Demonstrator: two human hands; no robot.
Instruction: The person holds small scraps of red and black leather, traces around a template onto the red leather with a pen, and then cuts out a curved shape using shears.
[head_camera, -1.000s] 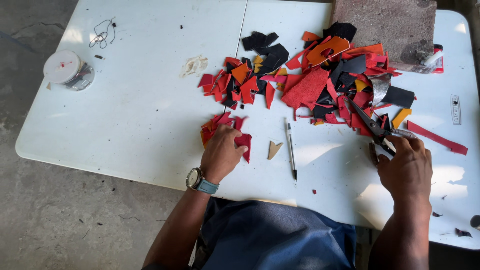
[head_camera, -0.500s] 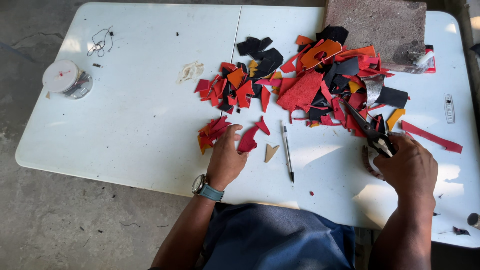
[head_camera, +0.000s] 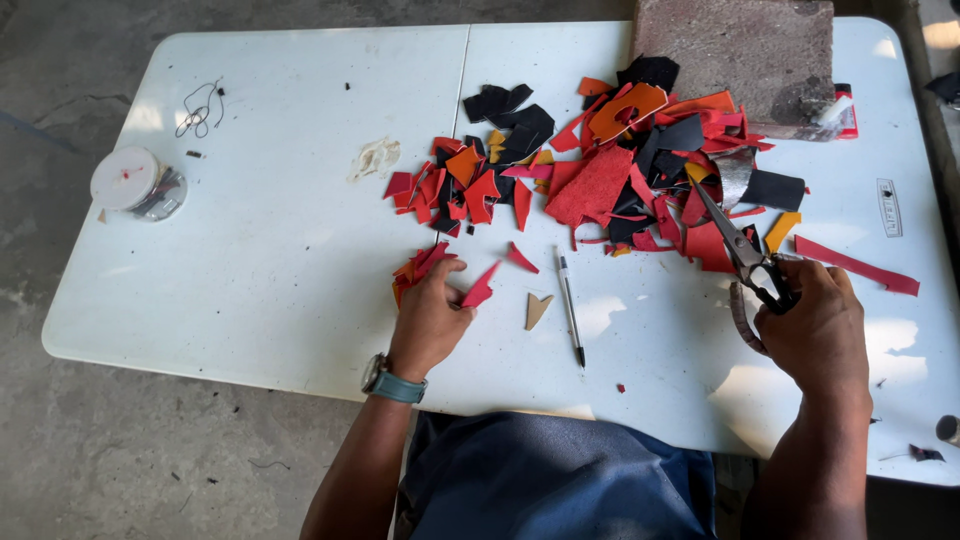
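Gripped in the right hand (head_camera: 815, 325), scissors (head_camera: 745, 250) point up-left toward the scrap pile (head_camera: 620, 170), blades nearly closed, fingers clamped through the handles. Left hand (head_camera: 430, 320), wristwatch (head_camera: 390, 382) on it, presses fingertips onto a red scrap (head_camera: 480, 290) at the near edge of the white table (head_camera: 270, 260). Just right of it lie a tan scrap (head_camera: 536, 310) and a pen (head_camera: 570, 305). Stone slab (head_camera: 735, 50) sits at the far edge; a round container (head_camera: 130, 182) far left.

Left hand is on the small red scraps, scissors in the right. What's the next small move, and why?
Probably lift the red scrap at the left hand toward the scissors. The right hand grips them, blades shut, off by the pile, apart from that piece.
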